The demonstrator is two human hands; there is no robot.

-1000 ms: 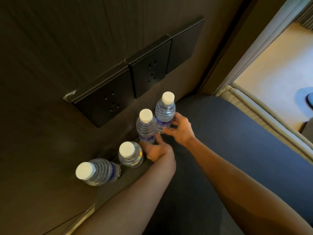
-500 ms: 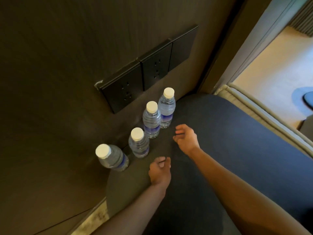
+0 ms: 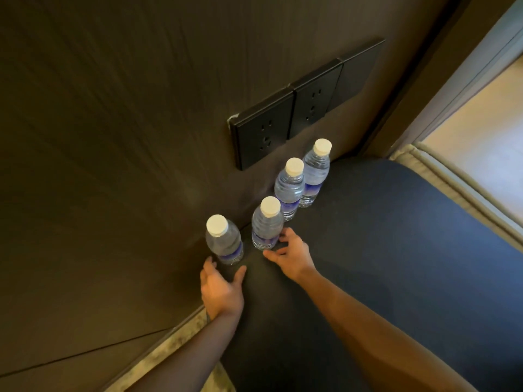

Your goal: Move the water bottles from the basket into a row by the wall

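Several clear water bottles with white caps and blue labels stand in a row along the dark wall on a dark round tabletop. The nearest bottle stands at the left end, then a second bottle, a third bottle and the farthest bottle. My left hand is open just below the nearest bottle, fingers spread either side of its base. My right hand is open, its fingertips at the base of the second bottle. No basket is in view.
Black wall sockets sit on the wall above the bottles. A beige padded edge runs at the right, with a light floor beyond. A speckled stone strip lies below the table's left edge.
Both hands have moved left and forward along the row, from behind the far bottles to the two nearest bottles. My left hand has opened from a loose curl. The bottles stay upright.
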